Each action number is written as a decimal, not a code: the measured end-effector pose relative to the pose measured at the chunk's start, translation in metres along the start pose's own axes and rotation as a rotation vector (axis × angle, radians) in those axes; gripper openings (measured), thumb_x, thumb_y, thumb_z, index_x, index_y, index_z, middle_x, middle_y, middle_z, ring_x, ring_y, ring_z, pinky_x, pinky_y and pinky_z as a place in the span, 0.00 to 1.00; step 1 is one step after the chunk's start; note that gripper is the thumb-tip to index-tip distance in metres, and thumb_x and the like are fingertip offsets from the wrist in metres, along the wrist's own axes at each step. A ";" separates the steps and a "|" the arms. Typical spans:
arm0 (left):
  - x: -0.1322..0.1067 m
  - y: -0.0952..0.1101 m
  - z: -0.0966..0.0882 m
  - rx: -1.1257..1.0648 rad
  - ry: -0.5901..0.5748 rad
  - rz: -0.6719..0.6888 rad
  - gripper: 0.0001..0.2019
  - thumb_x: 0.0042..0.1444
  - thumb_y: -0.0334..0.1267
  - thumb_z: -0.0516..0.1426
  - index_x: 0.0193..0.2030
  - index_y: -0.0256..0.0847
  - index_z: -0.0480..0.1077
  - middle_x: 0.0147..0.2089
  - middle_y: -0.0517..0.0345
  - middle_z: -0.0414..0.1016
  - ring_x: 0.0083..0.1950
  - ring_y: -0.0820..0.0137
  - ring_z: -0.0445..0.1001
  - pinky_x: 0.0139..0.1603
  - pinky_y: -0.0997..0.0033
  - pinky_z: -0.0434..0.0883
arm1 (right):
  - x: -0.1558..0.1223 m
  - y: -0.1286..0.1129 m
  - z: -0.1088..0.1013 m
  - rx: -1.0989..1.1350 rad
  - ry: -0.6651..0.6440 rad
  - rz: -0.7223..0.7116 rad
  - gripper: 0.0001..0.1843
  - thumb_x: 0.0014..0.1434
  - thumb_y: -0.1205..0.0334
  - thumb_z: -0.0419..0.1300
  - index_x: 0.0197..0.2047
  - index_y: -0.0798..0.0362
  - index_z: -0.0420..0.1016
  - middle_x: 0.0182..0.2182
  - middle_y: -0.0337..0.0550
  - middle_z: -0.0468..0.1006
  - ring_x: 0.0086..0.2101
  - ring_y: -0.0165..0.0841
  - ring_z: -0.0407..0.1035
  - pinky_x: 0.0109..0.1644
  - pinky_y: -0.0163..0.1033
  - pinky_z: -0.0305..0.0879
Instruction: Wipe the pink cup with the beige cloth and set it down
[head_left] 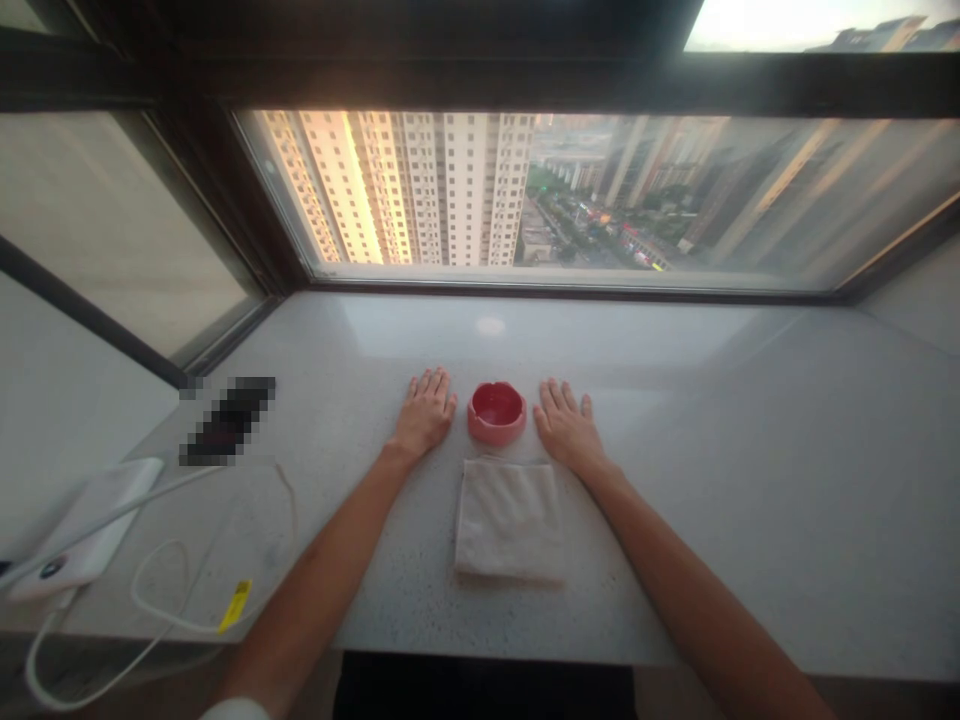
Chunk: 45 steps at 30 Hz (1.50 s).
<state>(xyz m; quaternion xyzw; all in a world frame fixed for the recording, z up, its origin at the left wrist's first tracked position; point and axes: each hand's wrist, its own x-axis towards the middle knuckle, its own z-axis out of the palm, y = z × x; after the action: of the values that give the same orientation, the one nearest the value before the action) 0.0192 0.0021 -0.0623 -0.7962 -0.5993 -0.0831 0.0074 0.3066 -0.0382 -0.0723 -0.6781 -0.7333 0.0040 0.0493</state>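
Observation:
A small round pink bowl with a red inside and a notched rim, much like an ashtray (496, 426), stands upright on the pale stone sill. To its left my left hand (425, 412) lies palm down, fingers stretched out, apart from the bowl. On the other side my right hand (567, 424) also rests flat with its fingers spread, holding nothing. Nearer to me, just below the bowl, lies a folded beige cloth (510, 522). Neither hand touches the cloth.
White power strip (94, 525) with a cable (176, 620) and yellow tag (235, 606) lies at the left. A blurred-out dark object (229, 420) sits beyond it. Brown window frames (525, 292) bound the sill at the back; its front edge is near my body.

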 end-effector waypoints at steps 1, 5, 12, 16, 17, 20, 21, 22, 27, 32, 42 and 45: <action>0.000 0.000 0.000 0.002 -0.004 -0.003 0.32 0.77 0.45 0.40 0.81 0.31 0.55 0.84 0.46 0.52 0.86 0.55 0.50 0.86 0.48 0.49 | 0.000 0.001 0.000 0.000 0.002 -0.002 0.36 0.79 0.53 0.36 0.83 0.60 0.49 0.82 0.54 0.47 0.80 0.51 0.42 0.79 0.72 0.40; -0.001 0.001 -0.002 -0.003 -0.015 -0.015 0.32 0.77 0.45 0.41 0.82 0.32 0.55 0.84 0.47 0.52 0.85 0.55 0.51 0.86 0.47 0.49 | 0.001 0.004 -0.001 0.000 0.008 -0.013 0.36 0.79 0.53 0.36 0.83 0.60 0.49 0.82 0.54 0.47 0.80 0.51 0.42 0.79 0.72 0.41; -0.001 0.000 -0.003 -0.015 -0.013 -0.019 0.32 0.77 0.46 0.41 0.81 0.33 0.55 0.84 0.48 0.53 0.85 0.56 0.51 0.86 0.49 0.49 | 0.002 0.005 0.001 0.008 -0.002 -0.020 0.37 0.78 0.52 0.35 0.83 0.60 0.50 0.82 0.54 0.48 0.80 0.52 0.42 0.79 0.72 0.41; -0.001 -0.001 -0.002 -0.018 -0.008 -0.017 0.32 0.77 0.46 0.42 0.81 0.33 0.56 0.84 0.47 0.53 0.85 0.56 0.51 0.86 0.48 0.49 | 0.002 0.005 0.000 0.001 -0.009 -0.014 0.36 0.78 0.53 0.35 0.83 0.58 0.49 0.82 0.54 0.47 0.80 0.51 0.42 0.79 0.72 0.41; -0.001 -0.001 -0.002 -0.021 -0.007 -0.017 0.32 0.77 0.46 0.42 0.81 0.33 0.56 0.84 0.46 0.53 0.85 0.56 0.51 0.86 0.47 0.49 | 0.001 0.005 -0.001 -0.001 -0.012 -0.011 0.36 0.79 0.52 0.36 0.83 0.57 0.49 0.82 0.53 0.47 0.80 0.51 0.42 0.79 0.71 0.41; -0.002 0.000 -0.004 -0.022 -0.007 -0.019 0.32 0.77 0.46 0.42 0.81 0.33 0.56 0.84 0.47 0.53 0.85 0.56 0.52 0.86 0.48 0.50 | 0.001 0.004 -0.003 -0.005 -0.013 -0.010 0.36 0.79 0.52 0.36 0.83 0.57 0.50 0.82 0.53 0.48 0.80 0.50 0.42 0.80 0.70 0.41; -0.002 0.000 -0.004 -0.020 -0.008 -0.020 0.31 0.77 0.46 0.43 0.81 0.34 0.57 0.84 0.47 0.53 0.85 0.56 0.52 0.86 0.48 0.50 | 0.001 0.004 -0.004 -0.005 -0.012 -0.010 0.36 0.79 0.52 0.36 0.83 0.57 0.50 0.82 0.53 0.48 0.80 0.50 0.42 0.80 0.70 0.41; -0.002 0.001 -0.004 -0.017 -0.009 -0.021 0.31 0.77 0.46 0.43 0.81 0.35 0.57 0.84 0.48 0.53 0.85 0.56 0.52 0.86 0.49 0.50 | 0.000 0.004 -0.004 -0.004 -0.011 -0.010 0.36 0.79 0.53 0.36 0.83 0.57 0.50 0.82 0.53 0.48 0.80 0.50 0.42 0.80 0.70 0.41; -0.001 -0.001 -0.002 -0.018 0.004 -0.018 0.31 0.77 0.46 0.43 0.81 0.36 0.57 0.84 0.48 0.54 0.85 0.56 0.52 0.86 0.50 0.49 | 0.001 0.005 -0.002 0.009 -0.015 -0.012 0.36 0.78 0.52 0.36 0.83 0.59 0.50 0.82 0.53 0.48 0.80 0.51 0.43 0.80 0.71 0.41; 0.000 -0.002 0.000 -0.029 0.004 -0.014 0.32 0.77 0.46 0.42 0.81 0.33 0.56 0.84 0.46 0.54 0.85 0.55 0.52 0.86 0.48 0.49 | 0.002 0.007 0.000 0.017 -0.002 -0.016 0.36 0.78 0.52 0.36 0.83 0.58 0.50 0.82 0.54 0.48 0.80 0.51 0.42 0.80 0.71 0.40; -0.001 -0.001 -0.003 -0.038 -0.008 -0.016 0.32 0.76 0.46 0.42 0.81 0.35 0.56 0.84 0.47 0.53 0.85 0.55 0.52 0.86 0.48 0.49 | 0.001 0.006 -0.001 0.035 0.008 -0.021 0.36 0.78 0.52 0.37 0.82 0.59 0.52 0.81 0.55 0.50 0.79 0.52 0.44 0.79 0.71 0.40; -0.001 -0.001 -0.003 -0.041 -0.003 -0.019 0.31 0.76 0.46 0.43 0.81 0.37 0.57 0.84 0.48 0.54 0.85 0.56 0.53 0.86 0.49 0.49 | 0.001 0.006 -0.002 0.040 -0.001 -0.018 0.36 0.78 0.52 0.37 0.82 0.59 0.51 0.81 0.55 0.49 0.79 0.51 0.43 0.79 0.72 0.40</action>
<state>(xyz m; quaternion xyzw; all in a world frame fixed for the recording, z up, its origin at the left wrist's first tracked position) 0.0176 0.0008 -0.0592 -0.7907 -0.6048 -0.0939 -0.0105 0.3121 -0.0367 -0.0703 -0.6702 -0.7393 0.0187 0.0624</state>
